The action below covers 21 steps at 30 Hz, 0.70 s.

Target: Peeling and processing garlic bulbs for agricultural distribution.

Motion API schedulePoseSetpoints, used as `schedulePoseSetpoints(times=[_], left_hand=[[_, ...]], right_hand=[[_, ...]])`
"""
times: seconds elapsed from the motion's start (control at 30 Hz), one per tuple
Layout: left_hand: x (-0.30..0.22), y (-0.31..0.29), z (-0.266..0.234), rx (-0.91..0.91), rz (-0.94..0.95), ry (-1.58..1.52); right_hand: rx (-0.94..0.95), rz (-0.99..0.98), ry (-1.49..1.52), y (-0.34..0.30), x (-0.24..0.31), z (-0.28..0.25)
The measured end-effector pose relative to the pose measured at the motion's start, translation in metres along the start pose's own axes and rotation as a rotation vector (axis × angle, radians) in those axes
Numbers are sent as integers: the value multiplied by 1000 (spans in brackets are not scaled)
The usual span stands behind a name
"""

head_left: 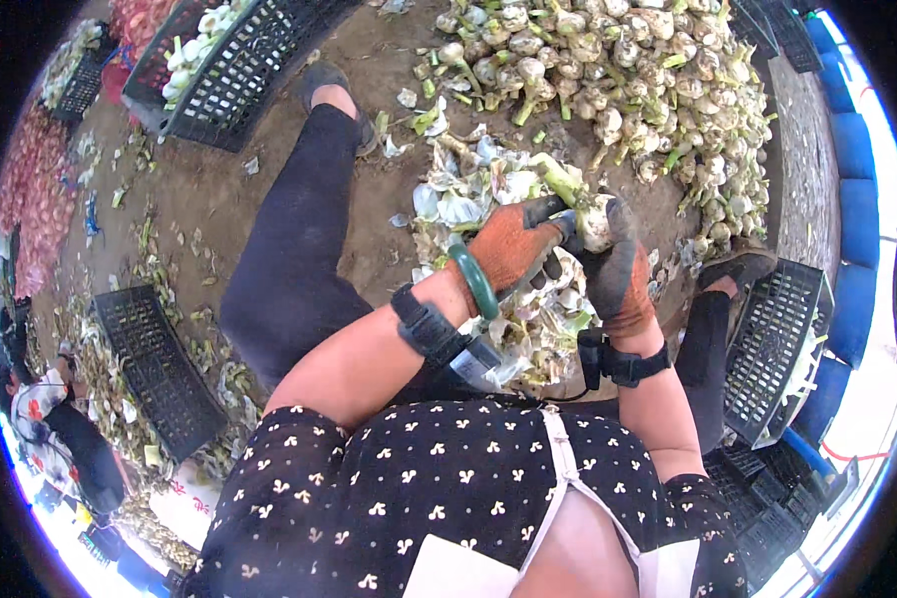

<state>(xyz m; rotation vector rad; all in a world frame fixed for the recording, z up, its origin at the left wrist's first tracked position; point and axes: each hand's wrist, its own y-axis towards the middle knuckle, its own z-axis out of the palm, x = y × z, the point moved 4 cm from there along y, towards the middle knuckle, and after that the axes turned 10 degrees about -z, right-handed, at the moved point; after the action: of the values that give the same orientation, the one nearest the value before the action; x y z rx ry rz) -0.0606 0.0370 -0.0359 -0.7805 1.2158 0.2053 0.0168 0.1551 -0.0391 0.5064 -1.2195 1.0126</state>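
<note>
A garlic bulb (595,223) with a thick pale green stalk is held between my two hands, its stalk pointing up and left. My left hand (518,242), in an orange glove with dark fingers, is closed on the bulb's left side. From the right, my right hand (620,279), gloved the same way, wraps its fingers round the bulb. Some fingertips are hidden behind the bulb. Below and around both hands lies a heap of papery garlic skins (458,204).
A large pile of garlic bulbs (608,70) spreads beyond my hands. Black crates stand at the far left (244,75), left (159,369) and right (777,349). Pink net sacks (38,189) line the left edge. Another person (55,429) sits at lower left.
</note>
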Motion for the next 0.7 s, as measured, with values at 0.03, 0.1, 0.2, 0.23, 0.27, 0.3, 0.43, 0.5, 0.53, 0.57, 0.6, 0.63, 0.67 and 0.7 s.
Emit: schedulePoseSetpoints(times=[0.03, 0.1, 0.2, 0.23, 0.27, 0.3, 0.43, 0.5, 0.53, 0.57, 0.6, 0.63, 0.67, 0.7], left_hand=[[0, -4, 1, 20, -74, -31], [0, -10, 3, 65, -228, -90], [-1, -18, -4, 44, -201, -129], [-7, -21, -7, 32, -178, -130], [-14, -23, -10, 95, -152, -117], [-18, -27, -9, 116, -112, -88], [-25, -33, -12, 87, -16, 32], [-24, -33, -14, 38, -49, 71], [-21, -30, -15, 18, 30, 154], [-21, -27, -18, -36, 147, 299], [-22, -25, -20, -91, 264, 444], [-23, -22, -19, -148, 387, 586], [-14, -16, -20, -95, 242, 537], [-10, -14, -20, -93, 206, 429]], right_hand=[[38, -145, -234, -4, 0, -4], [100, -384, -602, -13, -4, -9], [98, -626, -863, -28, 4, 5], [66, -671, -860, -32, 7, 10], [57, -565, -642, -29, 11, 17], [35, -508, -552, -31, 11, 16], [60, -581, -629, -38, 16, 19], [69, -693, -722, -43, 21, 30], [44, -664, -863, -40, 24, 29], [-27, -399, -559, -35, 23, 28], [-95, -136, -253, -32, 24, 33], [-158, 122, 52, -33, 20, 37], [-131, 124, 23, -33, 19, 33], [-104, 127, -5, -32, 15, 26]])
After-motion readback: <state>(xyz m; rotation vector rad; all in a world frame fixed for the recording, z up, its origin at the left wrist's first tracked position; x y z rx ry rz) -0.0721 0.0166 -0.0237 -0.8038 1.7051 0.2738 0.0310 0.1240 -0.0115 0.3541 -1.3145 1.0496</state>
